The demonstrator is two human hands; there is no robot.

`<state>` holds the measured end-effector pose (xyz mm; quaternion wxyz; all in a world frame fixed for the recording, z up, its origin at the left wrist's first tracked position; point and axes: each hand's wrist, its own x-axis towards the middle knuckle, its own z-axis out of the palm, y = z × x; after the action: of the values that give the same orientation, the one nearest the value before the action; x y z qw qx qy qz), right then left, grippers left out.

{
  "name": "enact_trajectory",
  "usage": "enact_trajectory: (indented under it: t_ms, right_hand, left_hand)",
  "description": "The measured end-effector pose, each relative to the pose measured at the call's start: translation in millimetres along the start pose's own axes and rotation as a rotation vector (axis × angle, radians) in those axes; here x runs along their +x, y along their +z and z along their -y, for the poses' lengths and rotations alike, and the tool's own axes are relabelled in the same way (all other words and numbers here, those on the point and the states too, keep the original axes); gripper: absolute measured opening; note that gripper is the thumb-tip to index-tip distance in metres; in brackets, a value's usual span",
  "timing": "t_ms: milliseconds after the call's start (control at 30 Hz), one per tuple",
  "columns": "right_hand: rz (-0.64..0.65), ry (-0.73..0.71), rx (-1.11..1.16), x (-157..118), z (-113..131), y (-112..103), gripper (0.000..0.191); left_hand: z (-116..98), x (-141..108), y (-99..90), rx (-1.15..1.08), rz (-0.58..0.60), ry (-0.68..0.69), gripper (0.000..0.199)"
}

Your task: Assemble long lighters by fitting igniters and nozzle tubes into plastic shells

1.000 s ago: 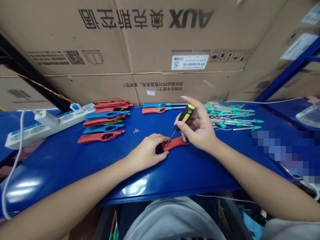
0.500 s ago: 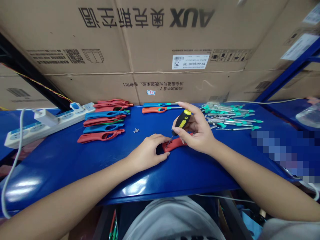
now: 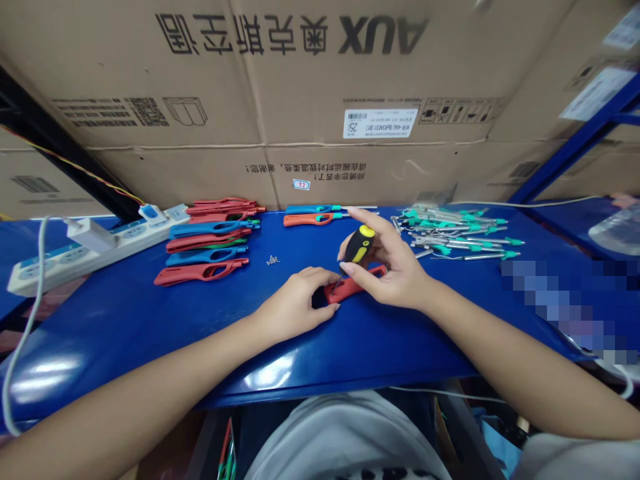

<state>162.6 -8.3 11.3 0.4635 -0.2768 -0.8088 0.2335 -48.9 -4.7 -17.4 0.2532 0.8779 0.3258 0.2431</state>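
My left hand (image 3: 299,303) grips the left end of a red lighter casing (image 3: 353,287) between thumb and fingers, holding it against the blue table. My right hand (image 3: 393,267) is closed around the black and yellow handle of a screwdriver (image 3: 359,248). The screwdriver leans, its thin shaft pointing down and left, with the tip at the casing near my left fingers. What lies right under the tip is too small to make out. A small heap of screws (image 3: 273,261) lies to the left, beyond my left hand.
Red, blue and green lighter casings (image 3: 205,272) are stacked at the left, beside a white power strip (image 3: 100,247). Two lighters with metal tubes (image 3: 310,219) lie at the back. Several metal tubes with green ends (image 3: 465,233) are piled at the right. Behind stands a large cardboard box (image 3: 300,80).
My right hand and the screwdriver have shifted slightly left and down, and the handle leans a little more. The left hand keeps its hold on the red casing.
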Motion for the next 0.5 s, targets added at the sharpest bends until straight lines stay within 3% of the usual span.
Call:
enact_trajectory:
  t_ms: [167,367,500]
  right_hand:
    - [0.101,0.027,-0.102,13.3,8.0,-4.5,0.070]
    - [0.161,-0.061,-0.493,38.2,22.9,-5.4,0.051]
    - [0.201,-0.086,-0.429,44.6,32.7,-3.0,0.039]
  left_hand:
    - [-0.5,0.1,0.6,0.025,-0.003,0.018,0.019]
    - [1.3,-0.3,2.6,0.026,-0.003,0.027,0.016]
    - [1.1,-1.0,3.4,0.035,0.001,-0.002,0.021]
